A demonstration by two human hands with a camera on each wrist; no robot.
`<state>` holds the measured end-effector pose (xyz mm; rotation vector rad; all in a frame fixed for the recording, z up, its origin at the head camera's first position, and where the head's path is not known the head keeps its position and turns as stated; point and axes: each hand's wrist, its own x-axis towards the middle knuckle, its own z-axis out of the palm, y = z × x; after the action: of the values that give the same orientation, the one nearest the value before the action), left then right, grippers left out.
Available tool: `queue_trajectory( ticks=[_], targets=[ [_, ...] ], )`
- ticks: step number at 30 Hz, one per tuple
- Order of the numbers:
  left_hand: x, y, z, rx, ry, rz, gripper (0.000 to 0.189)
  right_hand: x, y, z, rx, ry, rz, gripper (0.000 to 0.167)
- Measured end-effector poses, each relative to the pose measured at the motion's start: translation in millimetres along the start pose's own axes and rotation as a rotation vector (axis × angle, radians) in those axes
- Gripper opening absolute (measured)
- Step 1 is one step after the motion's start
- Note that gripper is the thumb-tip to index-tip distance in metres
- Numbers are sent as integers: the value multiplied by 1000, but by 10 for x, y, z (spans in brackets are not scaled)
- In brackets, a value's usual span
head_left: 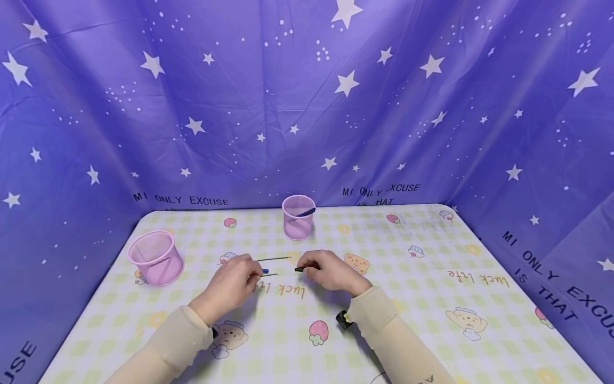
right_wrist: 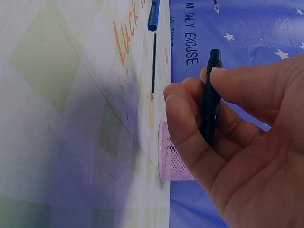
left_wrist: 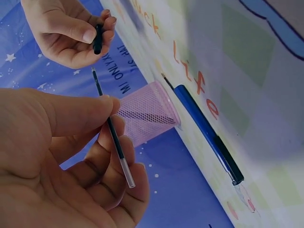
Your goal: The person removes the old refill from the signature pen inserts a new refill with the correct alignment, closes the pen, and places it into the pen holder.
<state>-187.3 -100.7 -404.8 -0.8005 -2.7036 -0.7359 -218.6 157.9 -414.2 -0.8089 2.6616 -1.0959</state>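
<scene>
Between thumb and fingers my left hand [head_left: 234, 281] pinches a thin pen refill [left_wrist: 114, 135], dark with a clear end; its tip points toward the other hand. My right hand [head_left: 331, 271] holds a short black pen section [right_wrist: 212, 97] with a ribbed end, apart from the refill. Below the left hand a blue pen barrel [left_wrist: 202, 121] with a dark clip side lies on the tablecloth. A second refill [head_left: 274, 259] lies on the cloth close by the barrel, its metal tip showing in the right wrist view.
A pink mesh cup [head_left: 298, 226] at the table's back holds a dark blue pen [head_left: 307, 212]. Another pink mesh cup [head_left: 160, 266] stands at the left with a thin dark item inside. Behind the checked tablecloth [head_left: 417, 330] hangs a purple star curtain [head_left: 307, 96].
</scene>
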Motion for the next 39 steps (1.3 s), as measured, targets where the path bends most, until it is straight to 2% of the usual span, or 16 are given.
queue_trajectory(
  ticks=[5, 23, 39],
  targets=[
    [10, 24, 6, 31, 8, 2, 19, -5, -3, -3, -1, 0, 0, 16],
    [38, 72, 79, 35, 22, 5, 18, 2, 10, -3, -1, 10, -11, 16],
    [95, 116, 149, 75, 56, 57, 19, -8, -23, -2, 10, -13, -22, 18]
  ],
)
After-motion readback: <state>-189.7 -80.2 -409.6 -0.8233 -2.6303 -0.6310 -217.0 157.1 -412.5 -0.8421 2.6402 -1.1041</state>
